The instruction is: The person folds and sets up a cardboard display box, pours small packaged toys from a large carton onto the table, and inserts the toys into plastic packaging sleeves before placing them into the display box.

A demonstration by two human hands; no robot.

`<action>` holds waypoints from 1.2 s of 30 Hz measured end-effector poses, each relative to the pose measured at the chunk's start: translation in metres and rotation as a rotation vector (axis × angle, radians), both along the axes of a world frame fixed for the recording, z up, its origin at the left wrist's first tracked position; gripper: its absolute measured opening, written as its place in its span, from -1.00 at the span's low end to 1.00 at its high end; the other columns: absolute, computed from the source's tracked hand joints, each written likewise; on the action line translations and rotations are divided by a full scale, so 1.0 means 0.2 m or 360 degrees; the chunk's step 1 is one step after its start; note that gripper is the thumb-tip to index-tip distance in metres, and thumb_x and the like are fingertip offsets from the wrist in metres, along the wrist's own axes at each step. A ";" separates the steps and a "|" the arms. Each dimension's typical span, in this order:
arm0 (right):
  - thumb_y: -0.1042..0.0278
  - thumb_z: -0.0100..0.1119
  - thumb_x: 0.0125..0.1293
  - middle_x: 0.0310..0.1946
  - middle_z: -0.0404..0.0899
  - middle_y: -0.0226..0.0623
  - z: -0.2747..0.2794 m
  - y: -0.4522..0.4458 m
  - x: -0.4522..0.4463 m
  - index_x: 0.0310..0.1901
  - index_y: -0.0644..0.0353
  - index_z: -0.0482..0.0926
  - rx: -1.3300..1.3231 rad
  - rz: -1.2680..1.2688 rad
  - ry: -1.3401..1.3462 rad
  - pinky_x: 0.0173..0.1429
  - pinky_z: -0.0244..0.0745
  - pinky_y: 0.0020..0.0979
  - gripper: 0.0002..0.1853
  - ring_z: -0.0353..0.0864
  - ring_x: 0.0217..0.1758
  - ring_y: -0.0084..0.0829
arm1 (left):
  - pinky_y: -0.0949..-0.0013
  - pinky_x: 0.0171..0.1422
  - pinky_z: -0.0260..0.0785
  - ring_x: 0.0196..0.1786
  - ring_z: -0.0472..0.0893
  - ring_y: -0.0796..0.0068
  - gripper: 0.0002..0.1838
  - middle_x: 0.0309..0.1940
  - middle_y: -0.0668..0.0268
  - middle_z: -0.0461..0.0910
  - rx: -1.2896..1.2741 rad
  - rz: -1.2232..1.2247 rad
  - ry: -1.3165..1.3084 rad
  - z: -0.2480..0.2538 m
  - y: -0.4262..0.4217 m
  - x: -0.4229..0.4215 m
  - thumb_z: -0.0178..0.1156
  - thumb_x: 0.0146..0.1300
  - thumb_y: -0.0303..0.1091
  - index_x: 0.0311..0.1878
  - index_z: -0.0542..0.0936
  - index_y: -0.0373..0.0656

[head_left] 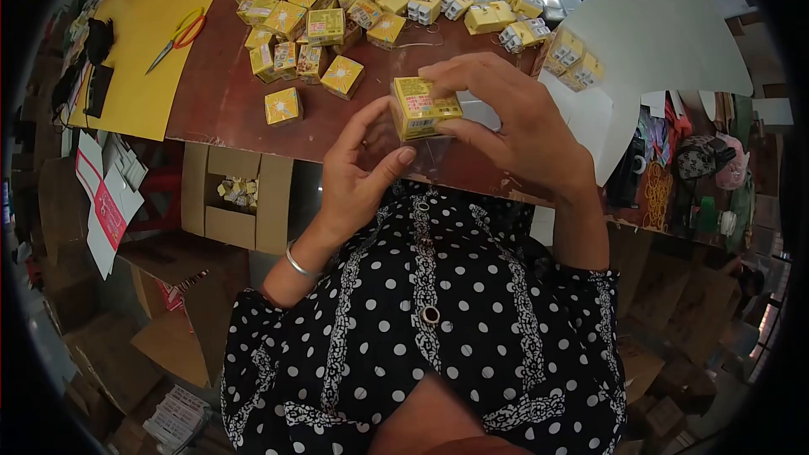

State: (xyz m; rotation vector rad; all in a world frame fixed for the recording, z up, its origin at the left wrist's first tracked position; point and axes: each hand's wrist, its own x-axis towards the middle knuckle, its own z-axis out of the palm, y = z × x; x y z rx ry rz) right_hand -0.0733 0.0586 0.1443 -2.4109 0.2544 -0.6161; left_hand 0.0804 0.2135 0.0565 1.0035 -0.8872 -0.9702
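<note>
In front of my chest, just over the table's near edge, my right hand (510, 122) grips a small yellow box (424, 108) with the thumb below and the fingers on top. Pink print and a barcode show on the box. My left hand (356, 170) is at the box's left side, thumb and fingers apart; the index fingertip is close to the box, and I cannot tell if it touches. A similar box (283, 106) with a starburst lid sits apart on the table, left of my hands. Another starburst box (342, 77) lies at the pile's near edge.
A heap of yellow boxes (325, 27) and pale yellow pieces with grey ends (424, 8) covers the far table (223, 109). Scissors (177, 38) lie on a yellow sheet (156, 76). An open carton (195, 194) stands below the left edge. Clear-wrapped boxes (575, 61) are at right.
</note>
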 end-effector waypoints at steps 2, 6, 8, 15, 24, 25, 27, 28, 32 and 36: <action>0.47 0.43 0.14 0.13 0.64 -0.30 -0.02 -0.02 0.00 -0.01 0.19 0.62 -0.0046 0.0034 0.0017 0.18 0.56 -0.25 -0.65 0.60 0.19 -0.17 | 0.31 0.43 0.38 0.31 0.53 0.36 -0.34 0.27 0.11 0.51 -0.0001 0.0004 0.0015 0.01 0.00 0.00 0.28 0.38 -0.53 0.47 0.24 -0.36; 0.46 0.43 0.15 0.20 0.58 -0.29 -0.04 -0.01 0.02 0.09 0.14 0.62 -0.0214 0.0070 0.0010 0.23 0.53 -0.24 -0.57 0.55 0.27 -0.17 | 0.29 0.43 0.38 0.34 0.50 0.33 -0.34 0.31 0.08 0.46 -0.0093 0.0061 0.0047 0.02 -0.02 -0.01 0.27 0.38 -0.53 0.48 0.24 -0.34; 0.47 0.43 0.17 0.22 0.56 -0.27 -0.05 0.02 0.01 0.11 0.16 0.61 -0.0091 -0.0067 -0.0065 0.26 0.52 -0.26 -0.57 0.53 0.30 -0.21 | 0.28 0.43 0.38 0.35 0.50 0.31 -0.36 0.34 0.09 0.43 -0.0183 0.0103 0.0097 0.05 -0.03 -0.02 0.24 0.40 -0.53 0.48 0.24 -0.30; 0.52 0.35 0.30 0.30 0.46 -0.14 -0.17 0.11 -0.05 0.18 0.31 0.53 0.1361 -0.0094 -0.0219 0.34 0.51 -0.31 -0.58 0.52 0.31 -0.39 | 0.29 0.43 0.37 0.33 0.51 0.31 -0.47 0.30 0.15 0.42 -0.0210 -0.0054 0.0082 0.04 -0.06 -0.02 0.20 0.43 -0.54 0.42 0.34 -0.28; 0.58 0.26 0.34 0.19 0.54 -0.09 -0.22 0.13 -0.06 -0.09 0.31 0.52 0.1302 -0.0126 -0.0684 0.39 0.46 -0.26 -0.84 0.51 0.33 -0.30 | 0.29 0.33 0.48 0.31 0.51 0.25 -0.58 0.33 0.15 0.32 -0.0373 -0.0059 0.0022 0.04 -0.13 -0.05 0.23 0.37 -0.57 0.27 0.44 -0.26; 0.58 0.26 0.34 0.19 0.54 -0.09 -0.23 0.13 -0.06 -0.09 0.31 0.52 0.1302 -0.0127 -0.0686 0.39 0.46 -0.26 -0.84 0.51 0.33 -0.30 | 0.27 0.34 0.48 0.31 0.51 0.24 -0.58 0.34 0.15 0.32 -0.0384 -0.0070 0.0158 0.05 -0.13 -0.06 0.24 0.36 -0.59 0.26 0.45 -0.27; 0.58 0.32 0.29 0.14 0.55 -0.12 -0.23 0.12 -0.06 -0.23 0.24 0.49 0.1091 -0.0221 -0.0746 0.45 0.38 -0.22 -0.85 0.47 0.34 -0.30 | 0.25 0.35 0.47 0.31 0.51 0.23 -0.57 0.35 0.14 0.32 -0.0392 -0.0082 0.0291 0.07 -0.13 -0.06 0.25 0.34 -0.60 0.25 0.45 -0.27; 0.58 0.32 0.29 0.14 0.55 -0.12 -0.23 0.09 -0.07 -0.23 0.24 0.49 0.1091 -0.0224 -0.0750 0.45 0.38 -0.22 -0.85 0.47 0.34 -0.30 | 0.25 0.37 0.46 0.32 0.50 0.23 -0.56 0.36 0.14 0.31 -0.0322 -0.0096 0.0298 0.09 -0.13 -0.06 0.26 0.33 -0.61 0.26 0.45 -0.28; 0.56 0.40 0.22 -0.03 0.58 -0.25 -0.22 0.02 -0.11 -0.21 0.23 0.53 0.0978 0.0013 -0.0485 0.44 0.37 -0.27 -0.80 0.51 0.24 -0.39 | 0.23 0.43 0.42 0.35 0.48 0.27 -0.52 0.37 0.15 0.30 -0.0263 -0.0143 0.0063 0.09 -0.13 -0.05 0.28 0.32 -0.61 0.29 0.44 -0.30; 0.60 0.36 0.24 -0.11 0.57 -0.26 -0.15 0.07 -0.10 -0.15 0.32 0.58 0.1197 -0.0149 -0.0374 0.30 0.48 -0.32 -0.82 0.55 0.14 -0.43 | 0.26 0.45 0.40 0.36 0.47 0.31 -0.49 0.38 0.17 0.30 -0.0238 -0.0064 -0.0079 0.08 -0.13 -0.06 0.28 0.31 -0.61 0.33 0.43 -0.31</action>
